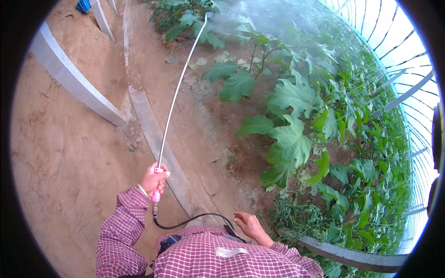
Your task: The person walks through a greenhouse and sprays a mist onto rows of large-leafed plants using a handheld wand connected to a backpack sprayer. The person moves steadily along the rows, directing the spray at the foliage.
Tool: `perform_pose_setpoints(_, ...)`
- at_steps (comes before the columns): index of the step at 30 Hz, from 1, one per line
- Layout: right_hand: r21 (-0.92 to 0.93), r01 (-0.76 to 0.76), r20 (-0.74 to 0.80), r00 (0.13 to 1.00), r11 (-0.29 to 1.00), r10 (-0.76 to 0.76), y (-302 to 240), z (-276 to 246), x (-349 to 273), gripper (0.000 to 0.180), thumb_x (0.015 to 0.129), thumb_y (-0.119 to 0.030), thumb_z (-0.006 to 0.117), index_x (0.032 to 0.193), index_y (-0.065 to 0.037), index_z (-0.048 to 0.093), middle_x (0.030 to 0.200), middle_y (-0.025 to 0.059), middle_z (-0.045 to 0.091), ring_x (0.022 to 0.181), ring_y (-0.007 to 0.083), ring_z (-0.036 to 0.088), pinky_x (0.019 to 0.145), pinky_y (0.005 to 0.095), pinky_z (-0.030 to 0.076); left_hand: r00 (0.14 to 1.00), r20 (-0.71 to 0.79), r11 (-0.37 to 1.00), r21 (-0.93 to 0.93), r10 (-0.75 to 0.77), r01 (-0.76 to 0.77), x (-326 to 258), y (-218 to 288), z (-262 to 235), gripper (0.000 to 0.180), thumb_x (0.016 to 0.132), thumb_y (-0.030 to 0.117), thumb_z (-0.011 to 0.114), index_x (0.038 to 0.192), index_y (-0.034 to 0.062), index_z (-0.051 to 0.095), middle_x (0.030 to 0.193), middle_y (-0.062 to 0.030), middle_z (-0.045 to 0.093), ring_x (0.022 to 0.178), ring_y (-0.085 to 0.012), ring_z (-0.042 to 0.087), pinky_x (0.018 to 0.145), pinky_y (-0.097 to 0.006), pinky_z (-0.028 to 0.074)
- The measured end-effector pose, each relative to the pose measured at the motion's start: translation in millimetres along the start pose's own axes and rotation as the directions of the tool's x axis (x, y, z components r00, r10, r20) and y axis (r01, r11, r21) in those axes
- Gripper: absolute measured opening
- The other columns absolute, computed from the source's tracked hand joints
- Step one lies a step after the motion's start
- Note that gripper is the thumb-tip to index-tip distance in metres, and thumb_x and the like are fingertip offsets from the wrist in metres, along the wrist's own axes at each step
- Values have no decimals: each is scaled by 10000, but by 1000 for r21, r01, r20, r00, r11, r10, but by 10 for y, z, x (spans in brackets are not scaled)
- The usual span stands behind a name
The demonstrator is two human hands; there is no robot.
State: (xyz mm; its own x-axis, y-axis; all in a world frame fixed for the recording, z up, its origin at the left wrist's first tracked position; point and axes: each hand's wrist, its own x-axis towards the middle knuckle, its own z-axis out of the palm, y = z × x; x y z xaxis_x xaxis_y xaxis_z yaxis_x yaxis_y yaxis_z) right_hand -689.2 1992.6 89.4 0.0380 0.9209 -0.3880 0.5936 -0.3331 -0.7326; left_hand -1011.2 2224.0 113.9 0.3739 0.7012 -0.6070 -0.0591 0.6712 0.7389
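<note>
No legible text (white shirt label [231,252] too small).

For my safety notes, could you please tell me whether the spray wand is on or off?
On: pale mist spreads from around the nozzle of the spray wand over the leaves, while the left hand grips its pink handle.

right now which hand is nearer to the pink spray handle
Left: the left hand grips the pink spray handle; the right hand is off to its right, not touching it.
</note>
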Motion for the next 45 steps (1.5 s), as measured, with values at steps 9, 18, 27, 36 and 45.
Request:
perform_pose_setpoints(9, -346, -35, 215, 970, 938, 116, 910, -28, 873, 317, 837, -313, 548, 1022, -72, 639, 921, 200, 647, 860, 379, 615, 754, 465, 491, 915, -86, 919, -43, -395, 392, 650, -587, -1081, 157, 794, 9, 583, 856, 109, 481, 557, 28, 400, 389, -87, 393, 339, -304, 401)
perform_pose_setpoints(18, -374, -63, 405, 886, 925, 224, 1839, -549, 1914, 266, 810, -278, 546, 896, -55, 663, 890, 213, 644, 836, 399, 617, 733, 484, 489, 981, 47, 968, -164, -186, 191, 616, 748, -489, 120, 821, 38, 590, 866, 108, 503, 520, 37, 378, 380, -64, 365, 350, -243, 346)
perform_pose_setpoints(27, -379, 45, 183, 983, 924, 27, 1697, -793, 3705, 322, 803, -319, 591, 930, -34, 671, 929, 232, 638, 887, 384, 611, 760, 443, 481, 974, 198, 994, -45, 107, -100, 1381, 2067, -321, 163, 800, 8, 613, 848, 71, 471, 547, -3, 456, 385, -90, 438, 353, -251, 368)
perform_pose_setpoints(36, -352, -20, 194, 977, 936, 93, 196, -908, 5262, 322, 809, -286, 553, 990, -38, 651, 987, 199, 638, 931, 384, 600, 812, 453, 479, 968, 213, 951, 251, 129, -182, 2886, 3488, -785, 228, 776, 36, 694, 780, 75, 469, 542, 9, 479, 365, -75, 447, 332, -232, 379)
perform_pose_setpoints(45, -285, -325, 246, 884, 902, 397, -418, -1100, 6034, 328, 831, -307, 569, 1039, -65, 648, 997, 185, 647, 946, 356, 608, 815, 436, 482, 921, 307, 891, 447, -239, 82, 5048, 4457, -1202, 192, 788, 29, 662, 823, 63, 476, 565, 18, 485, 360, -69, 449, 314, -240, 376)
